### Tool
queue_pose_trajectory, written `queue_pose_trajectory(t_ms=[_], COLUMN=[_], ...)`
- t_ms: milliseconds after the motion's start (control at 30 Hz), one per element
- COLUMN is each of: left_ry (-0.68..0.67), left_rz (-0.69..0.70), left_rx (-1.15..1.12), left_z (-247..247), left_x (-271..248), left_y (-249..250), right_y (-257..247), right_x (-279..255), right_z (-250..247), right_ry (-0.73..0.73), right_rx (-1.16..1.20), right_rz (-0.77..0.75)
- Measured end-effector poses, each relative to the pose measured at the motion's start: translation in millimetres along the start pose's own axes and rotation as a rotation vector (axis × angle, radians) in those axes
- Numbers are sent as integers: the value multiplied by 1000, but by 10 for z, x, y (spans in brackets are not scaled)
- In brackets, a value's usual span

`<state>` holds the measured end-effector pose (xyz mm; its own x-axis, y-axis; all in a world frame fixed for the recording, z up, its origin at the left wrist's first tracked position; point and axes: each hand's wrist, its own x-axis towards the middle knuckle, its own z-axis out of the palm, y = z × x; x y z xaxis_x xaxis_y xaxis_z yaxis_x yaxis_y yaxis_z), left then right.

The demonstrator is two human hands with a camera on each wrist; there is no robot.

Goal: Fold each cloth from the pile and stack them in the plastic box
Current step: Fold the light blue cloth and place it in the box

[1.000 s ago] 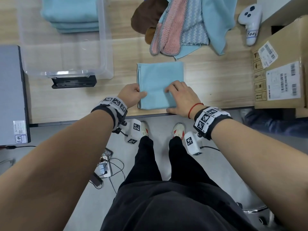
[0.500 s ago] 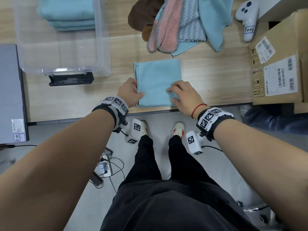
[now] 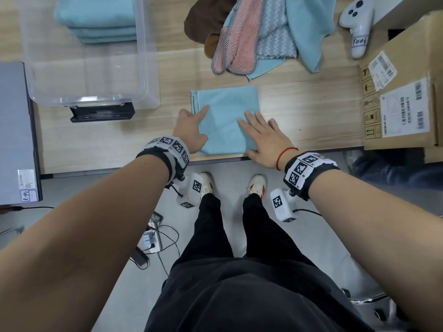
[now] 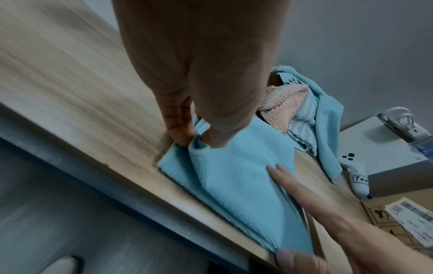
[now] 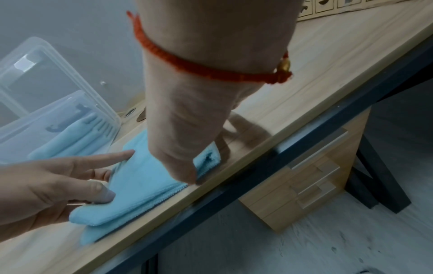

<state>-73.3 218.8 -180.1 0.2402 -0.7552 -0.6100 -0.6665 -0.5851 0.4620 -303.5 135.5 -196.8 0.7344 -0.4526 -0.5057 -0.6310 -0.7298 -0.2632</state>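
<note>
A folded light blue cloth (image 3: 225, 111) lies flat near the table's front edge. My left hand (image 3: 193, 129) is at its left edge; the index finger lies straight on top, the thumb presses the near corner, and the other fingers tuck under the edge (image 5: 103, 174). The cloth bunches around that thumb (image 4: 199, 146). My right hand (image 3: 261, 135) rests flat on the cloth's near right part with straight, spread fingers (image 4: 279, 172). The clear plastic box (image 3: 148, 68) stands to the left and holds a stack of folded blue cloths (image 3: 96, 17). The cloth pile (image 3: 259, 32) lies behind.
A cardboard box (image 3: 407, 97) stands at the table's right end, with a white controller (image 3: 357, 27) behind it. A black object (image 3: 100, 113) sits in front of the plastic box. A grey slab (image 3: 14, 130) lies at far left. Bare wood separates cloth and cardboard.
My right hand has gone from curled fingers on the cloth to a flat, spread palm. My left index finger has stretched out over the cloth. The cloth has not shifted.
</note>
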Motion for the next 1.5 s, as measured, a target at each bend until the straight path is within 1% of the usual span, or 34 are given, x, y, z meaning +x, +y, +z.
queue_pose_trajectory(t_ms=[67,133,200,233,300,367,400,467,533,567,700,800,867,933,1000,1100,1200,1267,1367,1500], left_ry=[-43,-46,8,45,112,156,156,103,-13,-74,-213,-282,-269,-222,-217,-218,-160,-113,-68,-33], left_rz=[-41,-70,-78,-54,60,226,292,344,315,302,292,244,202,138,86,93,83,6,-131,-226], left_rx=[14,6,-21,-24,0,-6,-23,-44,11,57,189,258,237,137,55,-32,-229,-363,-480,-535], left_z=[-36,-73,-103,-110,-117,-102,-90,-51,-9,-6,-115,-232,-276,-279,-280,-286,-271,-251,-237,-232], left_x=[30,60,41,16,-47,-101,-113,-125,-132,-148,-180,-151,-124,-81,-38,14,52,89,142,246], left_y=[17,18,-7,-24,-21,27,61,110,118,118,150,181,147,91,44,-3,-30,-37,-28,28], right_y=[20,26,7,-11,-62,-104,-118,-129,-116,-108,-52,-7,28,75,112,130,147,164,173,164], right_x=[-7,-24,-42,-58,-100,-151,-171,-200,-223,-229,-185,-106,-29,39,98,185,254,280,319,384], right_z=[-19,-29,-8,8,48,64,61,37,-5,-36,-198,-302,-373,-440,-497,-567,-616,-637,-672,-684], right_ry=[-35,-47,-36,-21,44,103,119,151,234,250,224,228,211,187,160,139,139,129,108,63], right_rx=[-24,-83,-124,-135,-132,-89,-59,-6,34,59,164,212,253,303,360,410,459,490,503,457], right_rz=[-4,-15,-15,-10,-3,-9,-12,-28,-63,-55,89,165,203,232,253,272,269,272,288,344])
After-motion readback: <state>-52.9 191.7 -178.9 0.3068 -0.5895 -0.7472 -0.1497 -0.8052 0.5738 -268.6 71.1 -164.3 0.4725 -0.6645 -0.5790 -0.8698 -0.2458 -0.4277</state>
